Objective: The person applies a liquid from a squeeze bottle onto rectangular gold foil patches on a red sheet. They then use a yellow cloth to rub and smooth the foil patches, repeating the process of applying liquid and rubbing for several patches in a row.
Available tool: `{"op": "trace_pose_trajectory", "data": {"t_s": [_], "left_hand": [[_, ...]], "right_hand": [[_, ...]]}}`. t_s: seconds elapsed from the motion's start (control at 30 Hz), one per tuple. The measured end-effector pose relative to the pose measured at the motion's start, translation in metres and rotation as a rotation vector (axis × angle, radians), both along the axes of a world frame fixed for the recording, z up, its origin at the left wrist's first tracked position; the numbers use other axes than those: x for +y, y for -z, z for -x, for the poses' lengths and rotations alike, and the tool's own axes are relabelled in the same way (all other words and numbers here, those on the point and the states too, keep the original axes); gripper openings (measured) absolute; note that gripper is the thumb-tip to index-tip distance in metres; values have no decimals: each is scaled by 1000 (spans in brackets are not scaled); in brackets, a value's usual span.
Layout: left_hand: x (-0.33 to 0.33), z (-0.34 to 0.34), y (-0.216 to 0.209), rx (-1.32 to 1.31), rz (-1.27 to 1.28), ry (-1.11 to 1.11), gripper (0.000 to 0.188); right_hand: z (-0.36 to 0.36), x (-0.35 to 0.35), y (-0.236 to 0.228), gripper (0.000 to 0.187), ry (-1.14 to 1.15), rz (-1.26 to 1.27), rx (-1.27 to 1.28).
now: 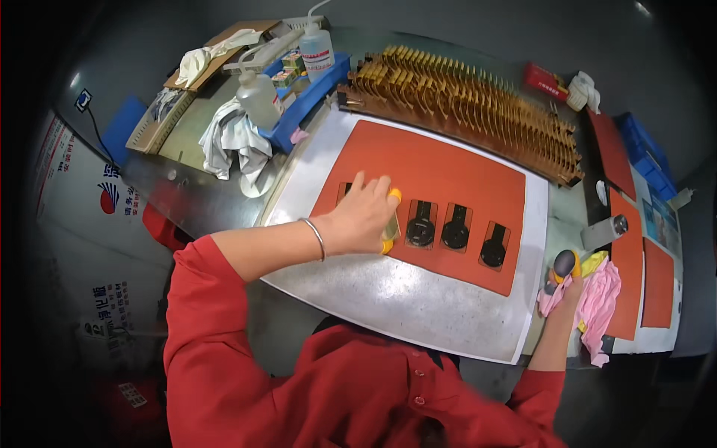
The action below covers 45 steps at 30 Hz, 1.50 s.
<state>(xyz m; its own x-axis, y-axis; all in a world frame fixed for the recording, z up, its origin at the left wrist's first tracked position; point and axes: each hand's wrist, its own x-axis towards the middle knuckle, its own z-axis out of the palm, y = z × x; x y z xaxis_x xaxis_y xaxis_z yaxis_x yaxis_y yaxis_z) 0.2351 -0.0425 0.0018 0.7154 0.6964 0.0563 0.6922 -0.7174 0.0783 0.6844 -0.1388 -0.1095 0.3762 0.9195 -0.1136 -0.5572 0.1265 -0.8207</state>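
Note:
My left hand [362,216] is over the orange mat [426,160], yellow covers on its thumb and one fingertip. Between these two it pinches the edges of a small clear plate [393,224], mostly hidden by the hand. To its right lie three flat clear plates, each with a black round-ended piece [420,225] on it. A similar dark piece [344,191] shows partly behind my left hand. At the right, my right hand [565,287] is closed around an object with a dark grey rounded end [565,262]. A pink cloth [600,295] lies against that hand.
A long rack of thin brass-coloured plates [463,97] stands behind the mat. At the back left are two squeeze bottles [259,101], a blue tray [306,104] and a white cloth [235,142]. A grey cylinder [605,232] stands at right, near more orange mats [626,261].

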Motion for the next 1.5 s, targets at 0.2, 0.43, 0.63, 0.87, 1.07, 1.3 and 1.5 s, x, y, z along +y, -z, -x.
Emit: {"op": "trace_pose_trajectory", "data": {"t_s": [0.2,0.43,0.63,0.87,1.07,1.3,1.5], "left_hand": [[20,38,22,-313,283,31,83],[36,79,21,-77,320,-75,97],[24,70,-2,87,197,-38,78],[12,72,-9,-166,228,-43,68],[29,119,35,-381,308,5,85],[34,166,39,-931,-199,-319,74],[105,218,22,-1202,-449,-605,73]], "right_hand": [[3,4,-2,18,18,-4,15],[-4,4,-4,20,-35,-70,-55],[-2,5,-2,21,-79,-68,-112],[8,1,-9,22,21,9,-161],[46,23,-43,21,-208,-2,-325],[193,124,-144,20,-519,-4,-519],[380,229,-186,13,-670,-285,-349]]}}
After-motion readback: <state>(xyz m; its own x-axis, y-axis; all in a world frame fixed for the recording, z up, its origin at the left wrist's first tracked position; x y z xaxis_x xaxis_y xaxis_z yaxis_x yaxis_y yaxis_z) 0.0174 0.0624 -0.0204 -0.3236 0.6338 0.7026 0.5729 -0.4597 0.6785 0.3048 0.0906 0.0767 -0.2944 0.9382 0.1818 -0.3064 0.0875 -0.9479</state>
